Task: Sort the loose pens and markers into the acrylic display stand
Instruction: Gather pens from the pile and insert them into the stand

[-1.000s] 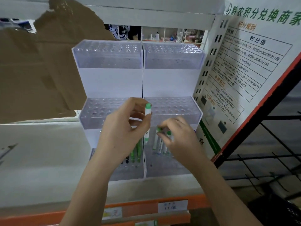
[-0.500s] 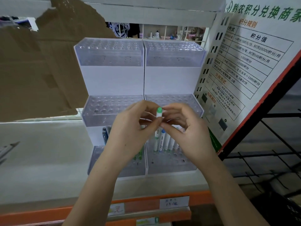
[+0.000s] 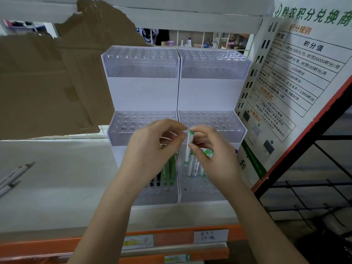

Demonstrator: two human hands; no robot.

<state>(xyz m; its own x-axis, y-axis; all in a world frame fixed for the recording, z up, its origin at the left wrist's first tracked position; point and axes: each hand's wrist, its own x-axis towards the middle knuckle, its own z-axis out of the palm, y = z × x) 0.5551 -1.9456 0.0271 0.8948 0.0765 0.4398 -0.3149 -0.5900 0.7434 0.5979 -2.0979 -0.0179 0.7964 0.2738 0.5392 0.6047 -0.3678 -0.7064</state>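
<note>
Two clear acrylic display stands (image 3: 141, 61) with three stepped tiers of holes sit side by side on the shelf. My right hand (image 3: 215, 159) pinches a white marker with a green cap (image 3: 190, 143), upright over the right stand's lowest tier. My left hand (image 3: 150, 151) has its curled thumb and forefinger against the marker just below the cap. Several green and black pens (image 3: 168, 174) stand in the left unit's lowest tier. More white markers (image 3: 196, 168) stand in the right unit's, partly hidden by my right hand.
Loose white pens (image 3: 13, 178) lie on the white shelf at far left. Torn cardboard (image 3: 47, 82) hangs behind at left. A printed poster (image 3: 297, 73) leans at right beside a black rack (image 3: 314, 187). The orange shelf edge (image 3: 171, 241) carries price labels.
The green-capped marker, first held in my left hand alone, is now pinched by my right hand too. It has shifted right, over the right stand's lowest tier.
</note>
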